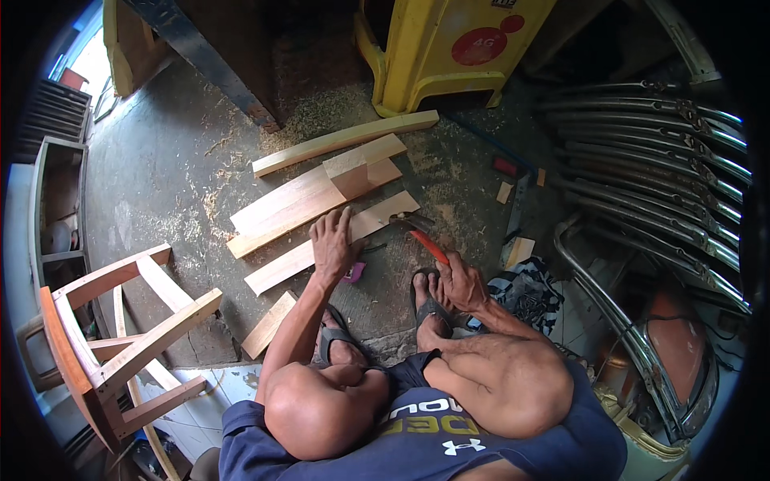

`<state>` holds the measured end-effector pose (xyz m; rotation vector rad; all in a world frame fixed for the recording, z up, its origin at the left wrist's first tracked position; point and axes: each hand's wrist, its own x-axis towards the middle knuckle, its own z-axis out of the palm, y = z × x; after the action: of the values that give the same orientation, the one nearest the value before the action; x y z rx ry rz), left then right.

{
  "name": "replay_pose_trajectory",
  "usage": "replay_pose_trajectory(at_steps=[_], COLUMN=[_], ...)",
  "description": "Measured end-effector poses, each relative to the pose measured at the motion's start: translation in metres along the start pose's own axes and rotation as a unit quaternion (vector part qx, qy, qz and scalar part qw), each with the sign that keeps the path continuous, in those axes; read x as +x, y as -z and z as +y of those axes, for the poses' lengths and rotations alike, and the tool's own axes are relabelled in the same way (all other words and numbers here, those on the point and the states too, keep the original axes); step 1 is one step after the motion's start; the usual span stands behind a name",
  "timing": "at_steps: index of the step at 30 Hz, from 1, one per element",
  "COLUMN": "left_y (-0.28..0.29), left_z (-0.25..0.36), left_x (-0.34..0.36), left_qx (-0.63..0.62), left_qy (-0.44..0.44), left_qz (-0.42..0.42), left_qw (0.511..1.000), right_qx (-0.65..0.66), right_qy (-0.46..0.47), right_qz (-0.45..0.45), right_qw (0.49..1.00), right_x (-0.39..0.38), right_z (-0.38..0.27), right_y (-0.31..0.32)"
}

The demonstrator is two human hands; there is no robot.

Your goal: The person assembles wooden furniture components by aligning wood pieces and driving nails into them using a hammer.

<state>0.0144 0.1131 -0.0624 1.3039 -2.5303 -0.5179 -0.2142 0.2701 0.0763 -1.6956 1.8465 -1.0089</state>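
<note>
My left hand point(331, 246), fingers loosely spread, is resting on a pale plank point(373, 219); my right hand point(463, 284) is gripping a red-handled hammer point(430, 247) beside it.

Matt bare wood, this plank point(281, 268); I've a metal-headed tool point(422, 236), its handle point(434, 249) smooth; glossy metal tubes point(642, 156) gleam; rough, matt floor point(160, 184).

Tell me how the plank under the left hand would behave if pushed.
The plank would probably stay stiff, being straight wood. Lying flat on the floor, it seems unlikely to roll. Scattered shavings might help it slide.
</note>
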Motion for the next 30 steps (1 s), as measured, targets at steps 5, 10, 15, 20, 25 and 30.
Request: replay_pose_trajectory(at_steps=[5,10,15,20,25,30], left_y=[0.000,0.008,-0.007,-0.003,-0.001,0.085], left_z=[-0.008,-0.022,-0.019,-0.030,-0.016,0.011], left_x=[0.000,-0.015,0.017,-0.007,-0.003,0.001], left_qx=[0.013,0.021,0.027,0.026,0.073,0.002], left_qy=[0.002,0.003,-0.024,-0.007,-0.036,-0.101], left_qz=[-0.088,-0.086,-0.054,-0.080,-0.105,-0.144], left_qw=[0.996,0.996,0.998,0.996,0.991,0.984], right_qx=[0.014,0.084,-0.019,0.028,-0.021,-0.052], right_qy=[-0.013,0.087,0.067,-0.015,-0.154,-0.096], right_qz=[0.001,-0.094,0.032,0.046,-0.007,0.174], right_qw=[1.000,0.988,0.997,0.998,0.988,0.979], right_x=[0.008,-0.017,0.015,-0.013,-0.021,-0.029], right_z=[-0.005,0.027,0.002,0.004,0.035,0.022], right_y=[0.012,0.002,0.013,-0.013,-0.006,0.033])
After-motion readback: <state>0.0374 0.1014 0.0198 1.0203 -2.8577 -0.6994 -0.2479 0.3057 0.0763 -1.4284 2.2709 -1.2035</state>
